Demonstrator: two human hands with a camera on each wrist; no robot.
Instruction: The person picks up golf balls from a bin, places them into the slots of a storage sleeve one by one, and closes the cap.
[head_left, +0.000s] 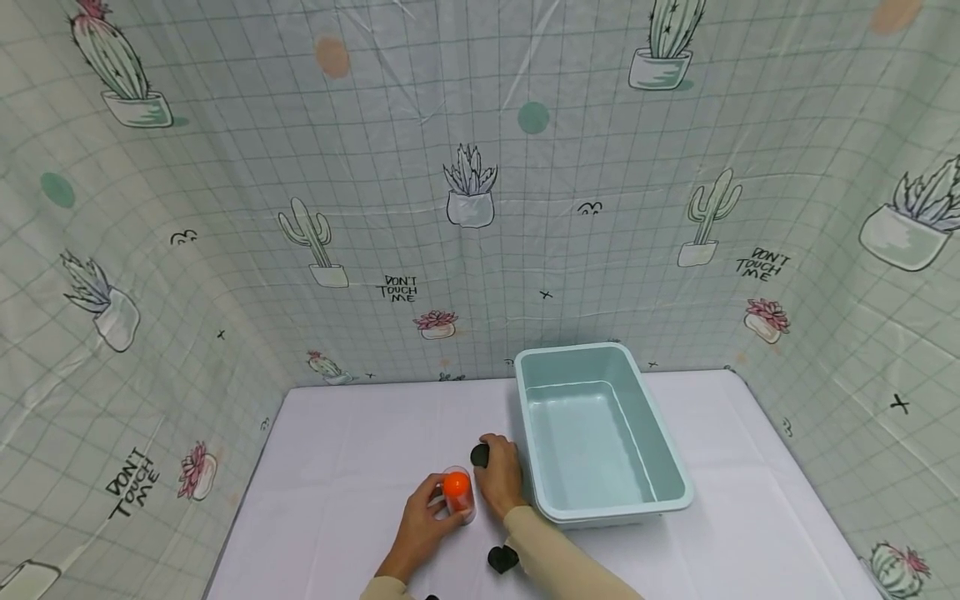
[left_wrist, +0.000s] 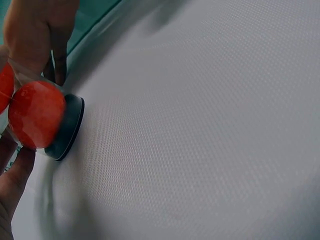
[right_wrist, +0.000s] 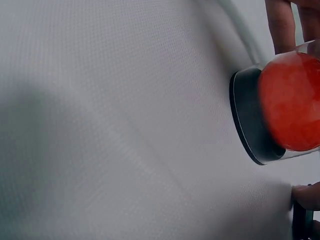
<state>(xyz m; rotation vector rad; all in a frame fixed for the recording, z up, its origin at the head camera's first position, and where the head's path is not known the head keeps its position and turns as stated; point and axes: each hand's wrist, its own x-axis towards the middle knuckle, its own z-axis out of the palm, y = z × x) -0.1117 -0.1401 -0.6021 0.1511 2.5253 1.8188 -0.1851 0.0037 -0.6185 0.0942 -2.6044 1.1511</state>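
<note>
Clear plastic catches my eye first: a tube [head_left: 460, 500] with orange balls [left_wrist: 37, 115] inside and a black base [right_wrist: 252, 120] turned toward the white tablecloth [head_left: 337, 467]; it is outside the pale blue-green bin [head_left: 588, 442], on its left; the left hand [head_left: 423, 527] has fingers and thumb curled round the tube's wall; the right hand [head_left: 504, 477], between tube and bin, pinches a round black piece [head_left: 480, 455], which I take for a lid and which is apart from the tube. Getting the balls inside looks done to me; closing the tube looks undone, if that piece belongs on top; whether it is going on or coming off, I cannot tell. Two dark pieces [head_left: 497, 560] lie loose on the cloth beside the right sleeve [head_left: 558, 554]; another dark thing [head_left: 432, 597] is cut off at my lower edge, too little showing to name.
</note>
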